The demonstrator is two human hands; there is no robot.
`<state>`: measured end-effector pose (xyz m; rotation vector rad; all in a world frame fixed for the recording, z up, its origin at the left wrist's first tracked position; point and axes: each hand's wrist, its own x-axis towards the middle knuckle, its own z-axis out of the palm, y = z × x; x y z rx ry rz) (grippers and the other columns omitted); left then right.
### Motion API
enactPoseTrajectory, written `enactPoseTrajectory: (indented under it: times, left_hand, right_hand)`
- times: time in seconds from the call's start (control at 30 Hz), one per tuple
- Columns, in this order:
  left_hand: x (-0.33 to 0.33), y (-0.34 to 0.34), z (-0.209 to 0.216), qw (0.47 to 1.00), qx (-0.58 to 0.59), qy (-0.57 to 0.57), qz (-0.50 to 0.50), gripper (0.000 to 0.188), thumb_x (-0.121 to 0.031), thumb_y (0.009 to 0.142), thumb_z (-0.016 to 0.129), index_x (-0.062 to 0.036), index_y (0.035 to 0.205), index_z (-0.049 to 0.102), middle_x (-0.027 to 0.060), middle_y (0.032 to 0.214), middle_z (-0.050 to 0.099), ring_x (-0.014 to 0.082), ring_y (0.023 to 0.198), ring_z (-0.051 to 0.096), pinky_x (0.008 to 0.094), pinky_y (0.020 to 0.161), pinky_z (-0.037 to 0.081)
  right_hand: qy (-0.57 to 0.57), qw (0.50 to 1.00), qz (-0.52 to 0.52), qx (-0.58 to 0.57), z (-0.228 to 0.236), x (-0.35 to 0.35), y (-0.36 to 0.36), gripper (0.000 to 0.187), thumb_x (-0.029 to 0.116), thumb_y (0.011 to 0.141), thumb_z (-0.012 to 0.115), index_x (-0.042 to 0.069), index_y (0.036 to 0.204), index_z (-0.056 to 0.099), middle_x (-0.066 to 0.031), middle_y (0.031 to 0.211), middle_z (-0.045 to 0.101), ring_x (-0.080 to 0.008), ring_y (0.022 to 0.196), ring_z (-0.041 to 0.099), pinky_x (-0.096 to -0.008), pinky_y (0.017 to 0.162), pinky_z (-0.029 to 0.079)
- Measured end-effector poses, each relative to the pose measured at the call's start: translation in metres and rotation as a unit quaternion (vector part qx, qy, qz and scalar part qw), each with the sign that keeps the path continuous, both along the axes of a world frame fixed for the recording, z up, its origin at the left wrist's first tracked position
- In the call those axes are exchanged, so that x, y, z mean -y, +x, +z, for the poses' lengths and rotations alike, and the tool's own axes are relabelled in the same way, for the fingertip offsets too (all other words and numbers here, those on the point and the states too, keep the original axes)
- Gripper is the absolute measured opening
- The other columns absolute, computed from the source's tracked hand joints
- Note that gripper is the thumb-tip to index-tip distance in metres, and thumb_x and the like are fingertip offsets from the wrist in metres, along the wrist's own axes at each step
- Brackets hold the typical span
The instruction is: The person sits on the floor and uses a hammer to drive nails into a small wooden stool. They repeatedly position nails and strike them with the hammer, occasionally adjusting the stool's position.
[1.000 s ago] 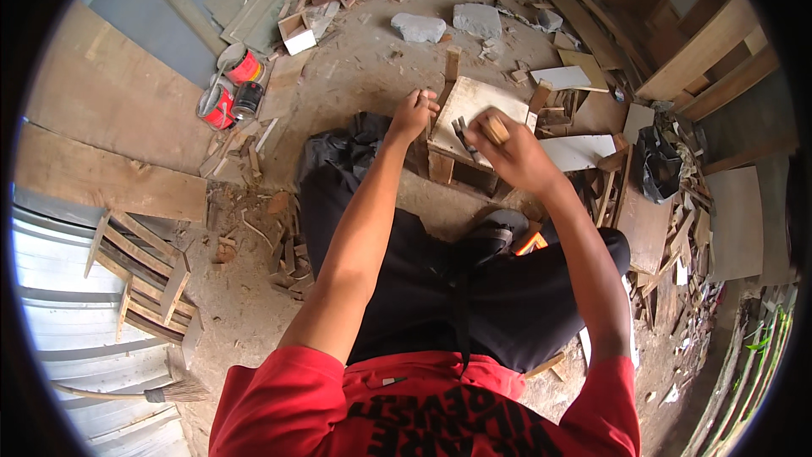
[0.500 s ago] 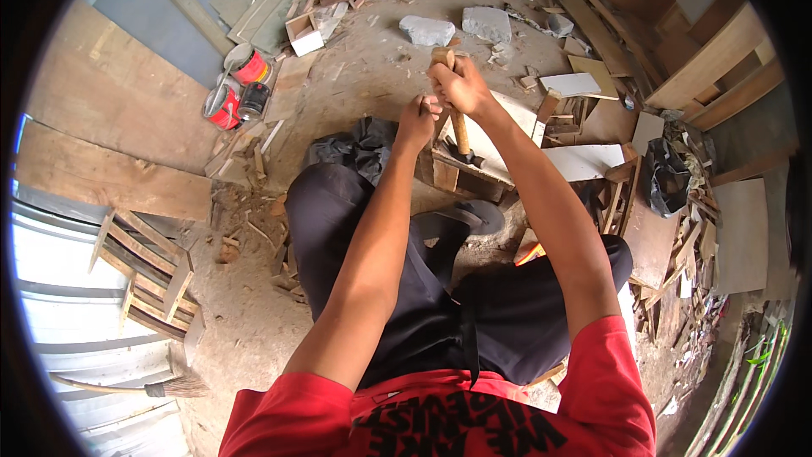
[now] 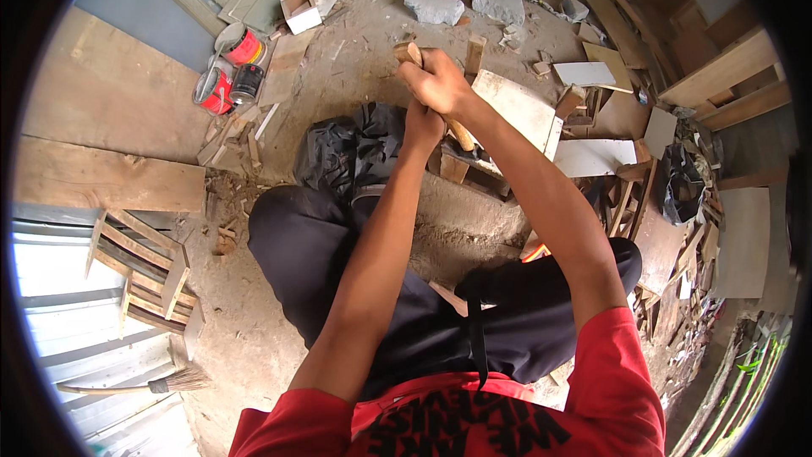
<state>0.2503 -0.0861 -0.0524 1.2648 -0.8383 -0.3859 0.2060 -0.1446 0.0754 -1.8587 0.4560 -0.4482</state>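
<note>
My right hand point(image 3: 441, 83) is closed round the wooden handle of a hammer point(image 3: 459, 134), its butt sticking out above the fist. The dark hammer head points down beside the near edge of a pale board point(image 3: 518, 118). Just below the right hand and overlapped by it is my left hand point(image 3: 423, 129); its fingers are hidden, so what they hold cannot be seen. A short wooden block point(image 3: 475, 55) stands up at the board's far left corner. A crumpled black plastic bag point(image 3: 338, 148) lies left of my left hand.
Scrap wood and a white panel point(image 3: 596, 157) crowd the right side. Paint cans point(image 3: 216, 89) stand at the left by plywood sheets point(image 3: 110, 85). Concrete lumps point(image 3: 497, 3) lie at the far side. A broom point(image 3: 182, 381) and a slatted wooden frame point(image 3: 148, 267) are at the near left.
Both hands have moved slightly left, and the left now sits behind the right. The hammer tilts more to the left. My left knee has shifted left, and the foot between my legs is out of sight.
</note>
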Motion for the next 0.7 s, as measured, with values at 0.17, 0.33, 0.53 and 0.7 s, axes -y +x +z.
enactPoseTrajectory:
  times: [0.17,0.33,0.53,0.7]
  left_hand:
    - [-0.004,-0.011,0.011,0.995,-0.098,0.025,0.022,0.036,-0.017,0.098,0.052,0.0044,0.127,0.056,0.0157,0.122,0.064,0.0240,0.113,0.062,0.0351,0.093,0.048]
    - [-0.009,-0.016,0.034,0.980,-0.168,0.101,0.030,0.037,-0.017,0.098,0.052,0.0029,0.130,0.056,0.0134,0.120,0.066,0.0247,0.108,0.064,0.0363,0.092,0.049]
    - [0.003,-0.005,0.039,0.975,-0.159,0.147,0.051,0.031,-0.020,0.097,0.056,0.0023,0.118,0.057,0.0109,0.106,0.065,0.0225,0.097,0.063,0.0364,0.084,0.048]
    - [0.011,-0.002,0.032,0.980,-0.129,0.136,0.069,0.027,-0.021,0.096,0.058,0.0015,0.110,0.056,0.0103,0.099,0.063,0.0211,0.091,0.060,0.0361,0.079,0.046]
  right_hand:
    - [0.011,0.997,-0.010,0.075,-0.013,-0.004,-0.012,0.022,0.016,0.094,0.059,0.002,0.077,0.056,0.0019,0.063,0.051,-0.0069,0.058,0.043,-0.0304,0.050,0.036]
    - [0.042,0.995,0.003,0.091,0.000,-0.002,-0.020,0.039,0.034,0.093,0.065,-0.001,0.077,0.059,0.0006,0.068,0.055,-0.0079,0.069,0.047,-0.0319,0.061,0.043]
    - [0.056,0.997,0.025,0.038,0.016,-0.005,-0.028,0.056,0.049,0.100,0.056,0.004,0.067,0.052,0.0023,0.060,0.049,-0.0081,0.058,0.044,-0.0294,0.055,0.037]
    - [0.111,0.991,0.075,-0.004,0.055,-0.007,-0.029,0.051,0.041,0.101,0.053,0.005,0.065,0.051,0.0022,0.056,0.045,-0.0090,0.053,0.041,-0.0274,0.053,0.035]
